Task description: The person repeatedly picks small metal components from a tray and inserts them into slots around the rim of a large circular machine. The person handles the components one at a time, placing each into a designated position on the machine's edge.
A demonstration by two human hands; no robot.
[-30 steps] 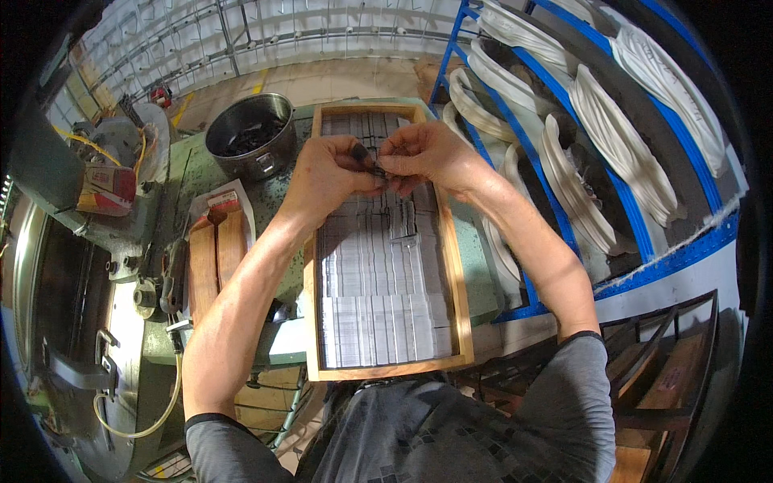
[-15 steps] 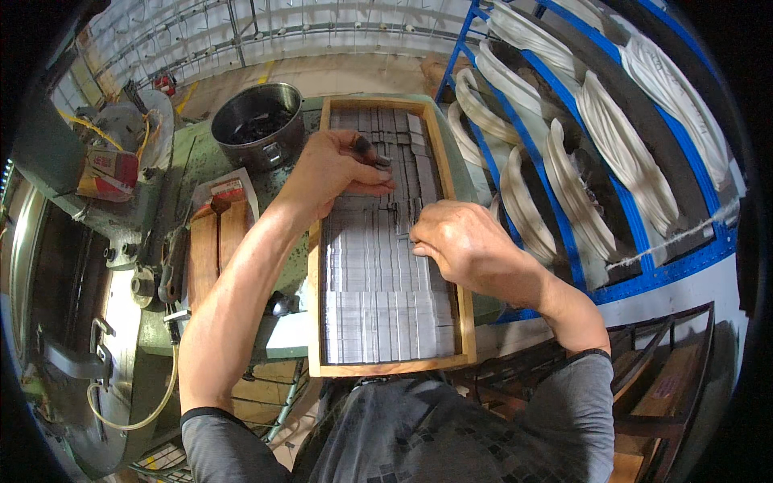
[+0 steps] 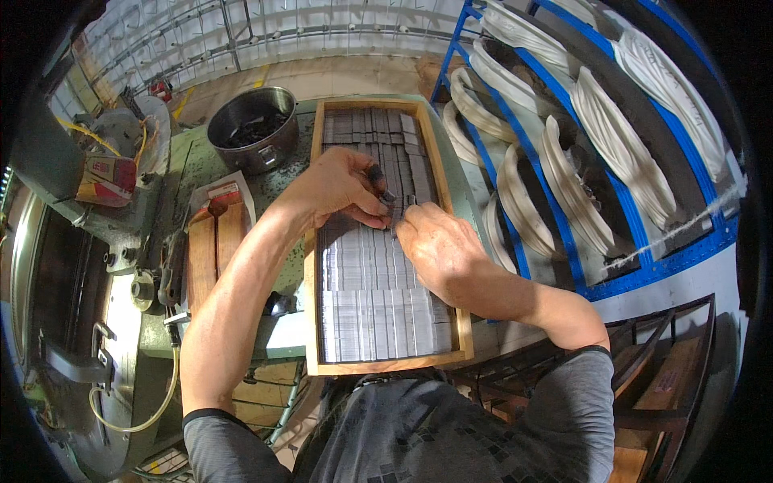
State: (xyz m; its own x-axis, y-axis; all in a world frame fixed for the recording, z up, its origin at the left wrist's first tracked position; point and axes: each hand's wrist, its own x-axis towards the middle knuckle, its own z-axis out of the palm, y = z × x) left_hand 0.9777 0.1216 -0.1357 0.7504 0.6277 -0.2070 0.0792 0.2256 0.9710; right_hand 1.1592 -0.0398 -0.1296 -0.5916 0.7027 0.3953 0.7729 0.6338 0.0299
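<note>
A shallow wooden tray point(image 3: 312, 314) lies lengthwise in front of me, filled with tightly packed rows of thin grey strips point(image 3: 378, 322). Over its middle my left hand point(image 3: 342, 191) bends inward, thumb and forefinger closed together at the strips. Dark wrapping shows on that forefinger. Close beside it, my right hand point(image 3: 441, 245) rests over the right part of the rows with its fingers curled and closed. The two sets of fingertips almost meet. Whatever small piece either hand pinches is too small or hidden to make out.
A metal pot point(image 3: 254, 129) with dark pieces in it stands behind the tray's left side. Wooden blocks point(image 3: 216, 249) lie left of my forearm, near a green machine point(image 3: 133, 233). To the right stands a blue rack point(image 3: 564, 249) with white twisted bundles point(image 3: 555, 189).
My left hand has come down and nearer to me along the rows. The right hand has shifted slightly left, closing the gap between them.
</note>
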